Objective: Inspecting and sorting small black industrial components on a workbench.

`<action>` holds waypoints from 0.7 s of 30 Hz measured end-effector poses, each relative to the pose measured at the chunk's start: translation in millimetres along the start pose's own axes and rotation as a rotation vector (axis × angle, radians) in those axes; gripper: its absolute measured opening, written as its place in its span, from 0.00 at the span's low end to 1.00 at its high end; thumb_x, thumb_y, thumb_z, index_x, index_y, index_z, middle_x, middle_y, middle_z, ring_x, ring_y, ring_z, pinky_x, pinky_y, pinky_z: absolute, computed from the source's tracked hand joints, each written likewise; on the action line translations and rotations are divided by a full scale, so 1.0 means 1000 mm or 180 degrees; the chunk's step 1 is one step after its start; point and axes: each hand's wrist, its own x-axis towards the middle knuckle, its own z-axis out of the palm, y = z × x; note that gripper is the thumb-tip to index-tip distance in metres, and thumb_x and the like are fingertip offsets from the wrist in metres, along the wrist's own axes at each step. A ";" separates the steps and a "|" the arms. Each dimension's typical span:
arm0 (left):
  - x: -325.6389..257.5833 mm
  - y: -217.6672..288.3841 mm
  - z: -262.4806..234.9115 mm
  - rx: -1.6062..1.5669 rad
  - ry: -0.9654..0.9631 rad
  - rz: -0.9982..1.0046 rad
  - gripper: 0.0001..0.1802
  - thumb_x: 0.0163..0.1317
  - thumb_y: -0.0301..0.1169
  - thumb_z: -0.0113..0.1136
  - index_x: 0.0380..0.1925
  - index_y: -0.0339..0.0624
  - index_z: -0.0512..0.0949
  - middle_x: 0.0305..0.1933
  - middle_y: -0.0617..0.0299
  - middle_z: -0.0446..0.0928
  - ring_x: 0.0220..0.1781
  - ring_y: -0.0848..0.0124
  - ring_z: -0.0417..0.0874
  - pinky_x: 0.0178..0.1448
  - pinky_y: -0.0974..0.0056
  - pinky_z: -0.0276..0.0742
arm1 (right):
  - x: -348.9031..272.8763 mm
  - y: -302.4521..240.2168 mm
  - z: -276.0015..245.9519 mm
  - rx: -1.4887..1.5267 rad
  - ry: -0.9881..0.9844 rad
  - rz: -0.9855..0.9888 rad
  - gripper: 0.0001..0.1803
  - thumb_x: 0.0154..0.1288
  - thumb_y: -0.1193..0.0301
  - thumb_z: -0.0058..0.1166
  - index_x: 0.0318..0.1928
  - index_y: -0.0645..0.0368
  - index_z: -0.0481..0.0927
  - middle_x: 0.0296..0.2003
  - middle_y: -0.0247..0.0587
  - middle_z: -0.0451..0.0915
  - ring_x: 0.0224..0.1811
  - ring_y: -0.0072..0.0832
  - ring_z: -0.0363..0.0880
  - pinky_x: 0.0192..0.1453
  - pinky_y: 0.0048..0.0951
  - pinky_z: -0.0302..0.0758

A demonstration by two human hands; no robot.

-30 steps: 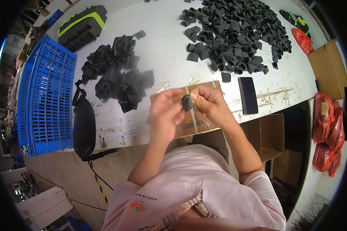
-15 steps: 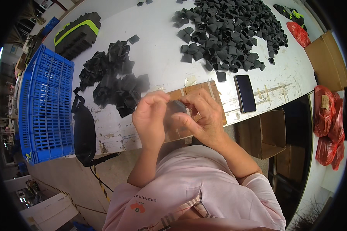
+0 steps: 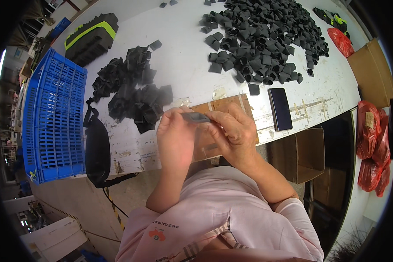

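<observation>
Fingertips of the left hand [image 3: 175,140] and right hand [image 3: 232,131] pinch a small flat black rubber piece [image 3: 195,117], held above the brown wooden board [image 3: 225,106] at the white worktable's [image 3: 183,65] edge; a loosened pinch could drop it off the edge.

Scuffed white worktable [image 3: 183,65], concrete floor [image 3: 74,205]
</observation>
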 end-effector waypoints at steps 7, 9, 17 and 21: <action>-0.008 -0.008 -0.007 0.0830 0.0059 0.0322 0.06 0.60 0.28 0.52 0.34 0.38 0.71 0.39 0.57 0.71 0.43 0.68 0.72 0.52 0.63 0.67 | -0.002 0.019 0.003 -0.0114 0.0089 -0.0675 0.09 0.41 0.84 0.57 0.27 0.63 0.75 0.22 0.39 0.69 0.23 0.34 0.66 0.22 0.30 0.64; -0.007 -0.008 -0.004 0.1025 0.0256 0.0359 0.07 0.59 0.22 0.49 0.37 0.32 0.71 0.37 0.57 0.73 0.40 0.72 0.72 0.48 0.68 0.66 | -0.004 0.022 0.005 -0.0101 0.0124 -0.0714 0.10 0.40 0.84 0.56 0.27 0.63 0.75 0.22 0.39 0.69 0.23 0.34 0.66 0.23 0.30 0.64; 0.013 0.011 0.006 0.3607 -0.0507 0.1102 0.04 0.48 0.19 0.58 0.26 0.37 0.77 0.31 0.60 0.76 0.34 0.71 0.75 0.39 0.70 0.70 | 0.001 0.014 -0.005 -0.0458 -0.0234 -0.0613 0.10 0.41 0.81 0.59 0.28 0.61 0.75 0.22 0.39 0.69 0.23 0.34 0.69 0.23 0.30 0.68; 0.015 0.008 -0.016 0.3575 0.0446 0.1161 0.04 0.53 0.21 0.55 0.30 0.34 0.77 0.30 0.59 0.77 0.34 0.75 0.75 0.40 0.72 0.70 | 0.025 0.015 -0.028 0.1452 -0.0556 0.0644 0.06 0.55 0.73 0.55 0.30 0.63 0.76 0.21 0.33 0.72 0.22 0.20 0.69 0.21 0.20 0.62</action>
